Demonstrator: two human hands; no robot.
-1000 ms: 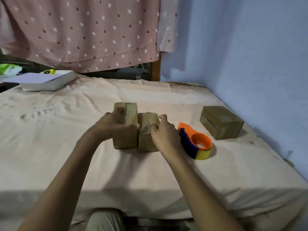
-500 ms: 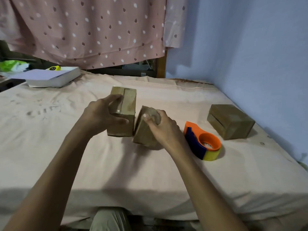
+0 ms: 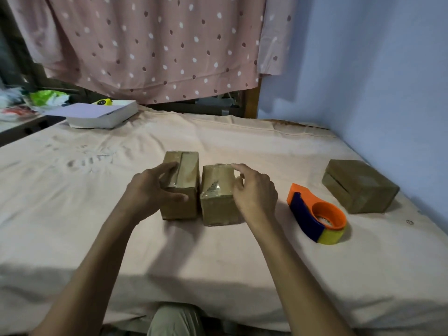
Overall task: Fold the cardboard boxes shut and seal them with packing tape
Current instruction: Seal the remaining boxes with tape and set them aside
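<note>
Two small taped cardboard boxes stand side by side on the bed sheet, almost touching. My left hand (image 3: 155, 192) grips the left box (image 3: 183, 187), fingers over its top left edge and thumb across its front face. My right hand (image 3: 254, 192) holds the right box (image 3: 217, 197) at its right side, fingers curled over the top right edge and the index finger raised. A third closed cardboard box (image 3: 358, 185) lies apart at the right near the wall. The orange, blue and yellow tape dispenser (image 3: 317, 214) lies on the sheet between my right hand and that box.
The bed sheet (image 3: 97, 214) covers a wide soft surface. A white flat box (image 3: 101, 115) lies at the far left corner. A blue wall (image 3: 375, 81) borders the right side, and a dotted pink curtain (image 3: 157, 44) hangs behind. My knee (image 3: 174, 321) shows below the near edge.
Both boxes were lifted and tilted half a second ago; now they stand flat side by side on the sheet. My fingers have loosened on them.
</note>
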